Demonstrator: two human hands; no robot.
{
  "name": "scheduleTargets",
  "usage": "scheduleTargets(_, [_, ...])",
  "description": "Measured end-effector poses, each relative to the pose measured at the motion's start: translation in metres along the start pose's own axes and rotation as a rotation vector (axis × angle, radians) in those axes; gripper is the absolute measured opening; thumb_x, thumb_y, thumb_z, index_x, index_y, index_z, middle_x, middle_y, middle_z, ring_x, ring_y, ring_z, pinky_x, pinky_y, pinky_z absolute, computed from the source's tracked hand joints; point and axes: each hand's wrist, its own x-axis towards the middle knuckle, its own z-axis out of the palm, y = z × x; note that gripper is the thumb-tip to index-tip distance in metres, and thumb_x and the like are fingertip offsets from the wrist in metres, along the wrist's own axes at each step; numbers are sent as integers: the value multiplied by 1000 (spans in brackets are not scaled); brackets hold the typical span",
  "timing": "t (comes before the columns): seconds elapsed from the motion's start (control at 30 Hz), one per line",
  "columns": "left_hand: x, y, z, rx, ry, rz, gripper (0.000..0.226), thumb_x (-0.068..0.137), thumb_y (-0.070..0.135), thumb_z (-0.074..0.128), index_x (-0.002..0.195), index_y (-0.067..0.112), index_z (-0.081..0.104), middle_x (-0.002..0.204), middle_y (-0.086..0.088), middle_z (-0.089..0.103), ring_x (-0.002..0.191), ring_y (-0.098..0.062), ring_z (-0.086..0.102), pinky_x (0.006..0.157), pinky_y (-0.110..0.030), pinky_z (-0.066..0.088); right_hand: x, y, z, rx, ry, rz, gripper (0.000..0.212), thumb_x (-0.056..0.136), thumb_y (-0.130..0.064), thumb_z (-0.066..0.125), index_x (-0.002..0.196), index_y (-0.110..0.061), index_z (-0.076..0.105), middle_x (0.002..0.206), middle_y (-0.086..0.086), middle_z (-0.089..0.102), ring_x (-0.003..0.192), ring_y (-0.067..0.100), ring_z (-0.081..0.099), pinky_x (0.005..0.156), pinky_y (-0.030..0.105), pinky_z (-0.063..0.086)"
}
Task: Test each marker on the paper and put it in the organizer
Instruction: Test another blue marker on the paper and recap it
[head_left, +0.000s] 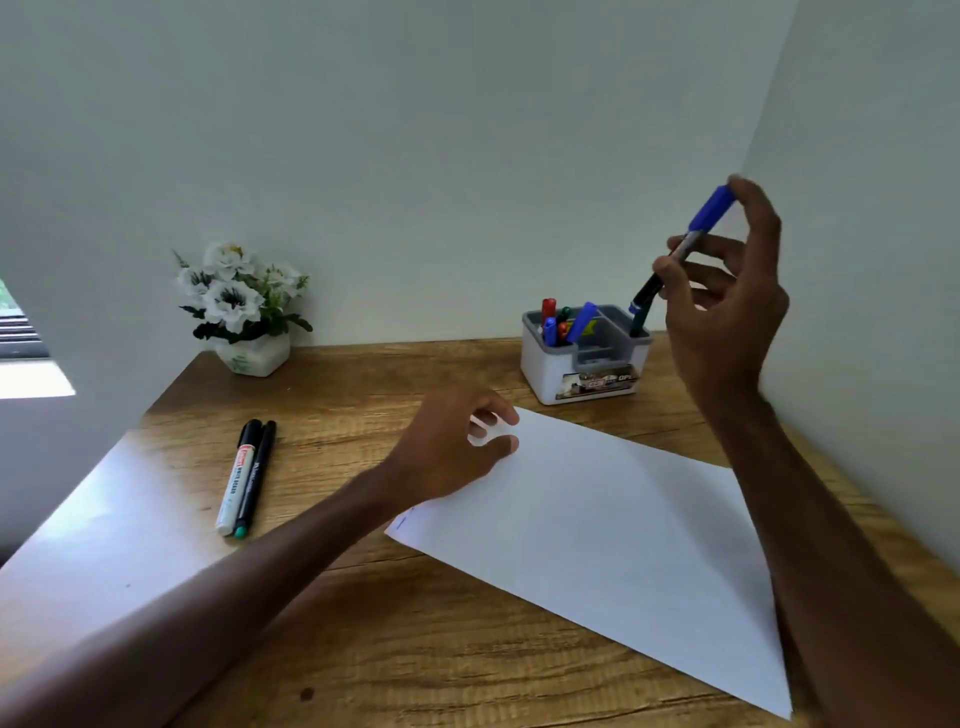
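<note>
Head view: the right grip (727, 312) is raised at 2 o'clock, fingers and thumb pinching a blue-capped marker (698, 226) by its barrel. The marker slants, cap uppermost, with its lower end just above the right-hand compartment of the organizer (545, 374), which stands on the bench (363, 649) at 1 o'clock. A dark green marker (638, 322) already stands in that compartment; several red, blue and green ones (558, 325) fill the left one.

The left grip (447, 447) holds nothing. Its loosely bent fingers rest on the far corner of the paper (597, 519), which lies at an angle from the centre toward 4 o'clock. A faint blue stroke (408, 519) shows near the sheet's 9 o'clock corner.

With the cap on and blue already on the sheet, this marker looks tested, so the step in hand is probably putting it away. That calls for swinging the barrel more upright, lowering the end in beside the green one and letting go.

Two markers remain at 9 o'clock, lying side by side and touching: a whiteboard marker (234, 483) and a slim black pen (255, 475). A flower pot (249, 312) sits at 11 o'clock.
</note>
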Motion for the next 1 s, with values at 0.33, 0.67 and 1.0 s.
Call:
scheduleTargets(0.33, [-4,-5,15,61,-42,1,14,91,29,76,105,27,78,121,15,71,93,6,60,75,-2,45,-3,39,-1,-70,82,63,60,96,-4,68,149,-15,43,106,8,74,96,8,74,82,22,62])
scheduleTargets(0.67, [-4,-8,16,50,-51,22,12,92,28,75,103,26,78,121,15,71,96,6,60,78,-1,45,-16,67,11,-199,-130,133,53,98,-7,67,146,-16,45,109,11,75,92,14,71,78,13,55])
scheduleTargets(1.0, [-4,-8,15,67,-68,20,13,93,29,74,105,27,77,123,15,69,94,9,56,75,1,42,-22,73,15,-332,-224,145,38,98,-18,68,133,-12,56,116,12,74,101,23,71,80,28,57])
